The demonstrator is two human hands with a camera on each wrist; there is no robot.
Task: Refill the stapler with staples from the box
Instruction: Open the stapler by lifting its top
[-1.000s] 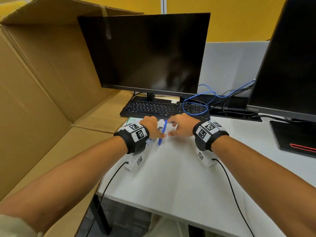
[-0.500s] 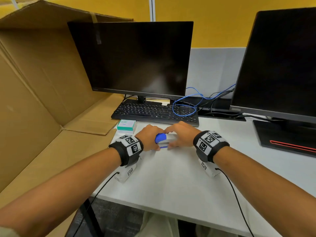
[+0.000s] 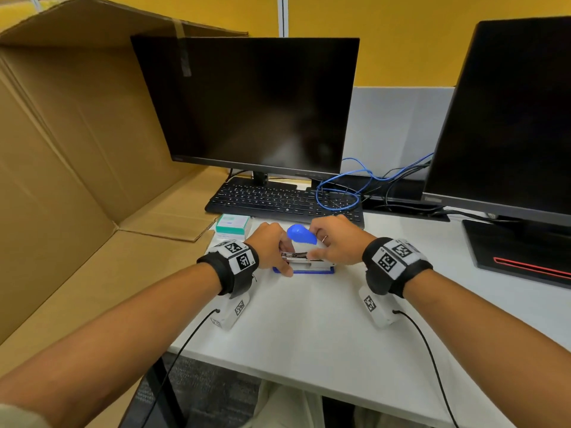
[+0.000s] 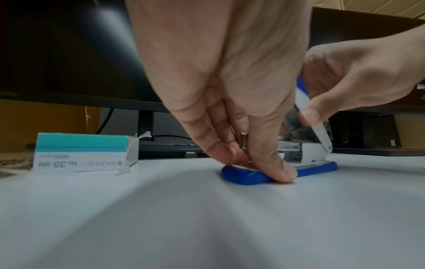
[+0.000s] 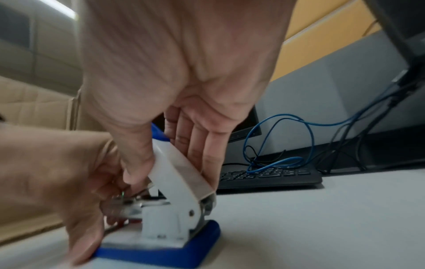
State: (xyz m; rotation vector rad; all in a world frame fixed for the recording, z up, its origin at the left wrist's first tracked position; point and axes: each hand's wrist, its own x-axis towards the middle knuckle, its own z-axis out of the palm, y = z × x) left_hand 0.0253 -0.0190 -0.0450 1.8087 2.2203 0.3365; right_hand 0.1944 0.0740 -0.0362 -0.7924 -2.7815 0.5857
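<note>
From the head view, one stapler (image 3: 304,261) is sitting on the white desk (image 3: 309,319) with its blue-tipped top arm swung up. The left hand (image 3: 272,247) is pinching its front end, and the right hand (image 3: 338,240) is gripping the raised arm. One teal staple box (image 3: 232,226) is lying just left of the hands, near one keyboard (image 3: 284,202). Two dark monitors (image 3: 247,106) are standing behind, and a cardboard box (image 3: 77,149) is lining the left side.

The left wrist view is adding the box label, "STAPLES No. 35-5M" upside down (image 4: 80,154), and the thumb (image 4: 271,163) pressing on the blue base.

The right wrist view is showing the white hinge (image 5: 184,209), with thumb and fingers curling around the lifted arm, and a blue cable (image 5: 287,145) looping over the keyboard.
</note>
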